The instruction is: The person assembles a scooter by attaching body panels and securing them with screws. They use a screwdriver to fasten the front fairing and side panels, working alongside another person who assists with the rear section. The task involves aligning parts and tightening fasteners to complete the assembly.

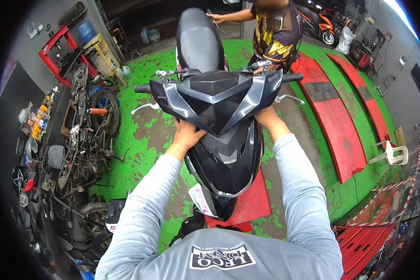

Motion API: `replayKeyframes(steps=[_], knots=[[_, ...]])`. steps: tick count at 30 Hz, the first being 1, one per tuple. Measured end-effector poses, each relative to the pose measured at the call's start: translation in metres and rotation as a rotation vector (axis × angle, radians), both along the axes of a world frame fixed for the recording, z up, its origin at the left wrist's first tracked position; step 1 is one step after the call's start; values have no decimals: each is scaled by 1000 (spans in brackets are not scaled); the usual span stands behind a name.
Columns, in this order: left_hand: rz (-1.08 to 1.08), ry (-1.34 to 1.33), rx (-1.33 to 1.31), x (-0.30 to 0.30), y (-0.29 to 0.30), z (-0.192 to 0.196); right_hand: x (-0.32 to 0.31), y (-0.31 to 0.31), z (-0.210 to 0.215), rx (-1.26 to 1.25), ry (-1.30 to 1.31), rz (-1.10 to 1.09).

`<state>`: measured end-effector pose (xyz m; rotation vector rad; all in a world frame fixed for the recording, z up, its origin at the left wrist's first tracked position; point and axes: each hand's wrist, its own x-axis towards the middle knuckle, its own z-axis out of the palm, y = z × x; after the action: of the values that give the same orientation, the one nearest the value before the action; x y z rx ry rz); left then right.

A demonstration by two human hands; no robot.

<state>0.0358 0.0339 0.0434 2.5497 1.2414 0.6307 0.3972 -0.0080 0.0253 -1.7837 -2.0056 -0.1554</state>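
1. Along the left edge of the green floor, you have a stripped motorcycle frame with an orange spring. Toward the far left corner stand a red metal frame and a blue water jug.
2. Your left hand is at the left underside of the black handlebar cowl. Your thumb is spread inward and your fingers reach under the cowl's edge; I cannot tell whether they grip it.
3. Between your arms, the black scooter stands mid-floor, nose toward you above a red plate, its seat toward the floor's far edge.
4. Your right hand reaches under the cowl's right side. Its fingers are hidden, so I cannot tell how open they are or what they hold.
5. Past the right handlebar, a co-worker stands with one hand near the seat's far end.
6. Two red ramps lie toward the floor's right edge, with a white chair beside them.
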Motion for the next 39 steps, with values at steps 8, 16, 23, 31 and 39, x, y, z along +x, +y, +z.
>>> replayKeyframes(steps=[8,16,23,31,39], knots=[[4,-72,-56,-5,1,-1,-35,-11,26,-98,-60,130],[-7,-86,-62,-4,4,-14,-20,-9,-1,-97,75,186],[-15,-72,-52,-4,2,-4,-34,-9,17,-59,118,191],[12,-77,-68,-6,2,-7,-42,-22,20,-34,78,128],[61,83,-104,-4,4,-4,-62,-36,53,-324,-23,-30]])
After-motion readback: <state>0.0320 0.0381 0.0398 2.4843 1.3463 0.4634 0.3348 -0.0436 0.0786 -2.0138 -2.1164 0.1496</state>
